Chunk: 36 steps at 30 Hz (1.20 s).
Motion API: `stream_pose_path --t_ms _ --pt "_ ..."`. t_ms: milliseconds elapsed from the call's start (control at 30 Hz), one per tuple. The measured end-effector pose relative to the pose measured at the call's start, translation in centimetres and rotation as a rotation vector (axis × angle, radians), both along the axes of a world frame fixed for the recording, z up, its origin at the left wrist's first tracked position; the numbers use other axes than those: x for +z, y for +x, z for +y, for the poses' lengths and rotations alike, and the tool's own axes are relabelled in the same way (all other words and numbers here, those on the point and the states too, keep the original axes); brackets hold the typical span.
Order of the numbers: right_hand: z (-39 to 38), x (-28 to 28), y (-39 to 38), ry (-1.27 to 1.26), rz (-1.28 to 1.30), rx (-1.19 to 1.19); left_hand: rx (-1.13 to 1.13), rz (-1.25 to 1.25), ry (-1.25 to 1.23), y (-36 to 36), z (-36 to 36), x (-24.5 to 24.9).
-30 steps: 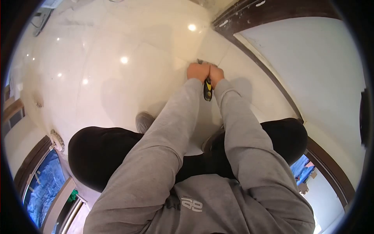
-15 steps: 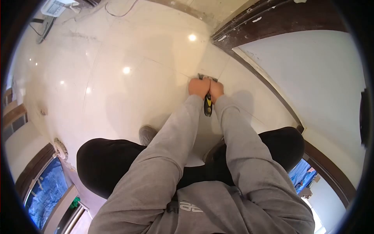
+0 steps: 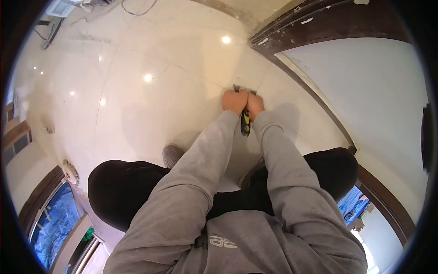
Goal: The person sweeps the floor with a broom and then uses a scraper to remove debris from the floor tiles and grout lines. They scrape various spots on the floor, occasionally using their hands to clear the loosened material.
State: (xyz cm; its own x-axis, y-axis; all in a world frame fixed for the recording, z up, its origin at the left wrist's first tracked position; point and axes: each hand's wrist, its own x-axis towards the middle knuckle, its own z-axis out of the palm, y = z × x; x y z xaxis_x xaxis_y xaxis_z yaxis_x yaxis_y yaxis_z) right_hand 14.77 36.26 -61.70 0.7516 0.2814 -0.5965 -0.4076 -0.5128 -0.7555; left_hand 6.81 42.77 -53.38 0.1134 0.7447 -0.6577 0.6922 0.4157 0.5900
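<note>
Scraper [image 3: 246, 129] is being gripped by left hand [image 3: 234, 100] and right hand [image 3: 256, 105] near the floor's [image 3: 150, 109] right edge, ideally being kept steady imo.

1. A room that appears to be under renovation, its glossy pale tile floor [image 3: 137, 118] marked by dark smudges [image 3: 93, 39].
2. White patches scar dark wood trim [image 3: 319, 25] at upper right.
3. Crinkled blue sheeting [image 3: 57, 223] shows in 2 spots, beside dark frames [image 3: 387, 197].

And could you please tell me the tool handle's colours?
The tool handle is black and yellow, seen in the head view.
</note>
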Motion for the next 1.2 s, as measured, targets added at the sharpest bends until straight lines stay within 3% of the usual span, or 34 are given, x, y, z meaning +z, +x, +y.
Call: stream_pose_path --t_ms 67,133,200,267,333,400,467,500,533,567,600,633,700,767,900,933,1000,1033,1200 --pt "2.0 5.9 1.2 0.022 0.402 0.132 -0.025 -0.026 -0.092 0.9 1.1 0.4" --pt "1.4 5.6 1.0 -0.063 0.250 0.252 0.042 -0.079 -0.084 0.8 0.2 0.8" --pt "0.8 2.0 0.1 -0.052 0.035 0.081 0.079 -0.050 -0.047 0.3 -0.3 0.4" --pt "1.2 0.8 1.4 -0.006 0.057 0.043 0.109 -0.021 -0.044 1.0 0.4 1.4" --pt "2.6 3.2 3.4 -0.018 0.240 0.234 0.120 -0.125 -0.085 1.4 1.4 2.3" --pt "3.6 1.2 4.6 -0.002 0.161 0.250 0.114 -0.088 -0.090 2.4 1.1 0.6" --pt "3.0 1.1 6.0 -0.233 -0.015 0.626 0.311 -0.122 -0.083 2.6 -1.0 -0.3" --pt "3.0 2.6 6.2 -0.228 -0.017 0.629 0.411 -0.107 -0.093 3.0 -2.1 0.0" --pt "2.7 5.5 6.0 -0.127 0.173 0.648 0.418 -0.104 -0.097 3.6 -3.0 -0.7" --pt "2.3 7.8 6.1 -0.032 0.364 0.660 0.520 -0.262 -0.206 4.2 -4.6 -2.2" --pt "1.9 8.7 7.1 -0.043 0.364 0.667 0.621 -0.426 -0.312 5.0 -5.6 -2.8" --pt "1.4 9.4 8.5 -0.158 0.270 0.761 0.630 -0.428 -0.320 5.3 -6.2 -1.0" --pt "0.8 11.6 10.4 -0.282 0.174 0.852 0.660 -0.728 -0.583 5.5 -8.3 2.5" --pt "1.2 14.8 11.3 -0.563 0.067 1.030 0.650 -0.731 -0.653 5.7 -9.9 2.9" --pt "-1.0 14.3 10.0 -0.714 -0.117 1.179 0.536 -0.726 -0.815 5.0 -10.8 2.6" --pt "-2.1 13.0 9.6 -0.714 -0.118 1.183 0.507 -0.738 -0.860 4.6 -10.8 2.4" --pt "-4.4 8.7 8.8 -0.492 -0.492 1.144 0.494 -0.729 -0.865 3.9 -10.7 1.9" --pt "-4.1 7.9 7.7 -0.527 -0.502 1.069 0.477 -0.716 -0.874 3.5 -10.7 1.8" --pt "1.1 8.1 5.9 -0.402 -0.615 1.161 0.596 -0.712 -0.829 2.0 -9.0 0.4"
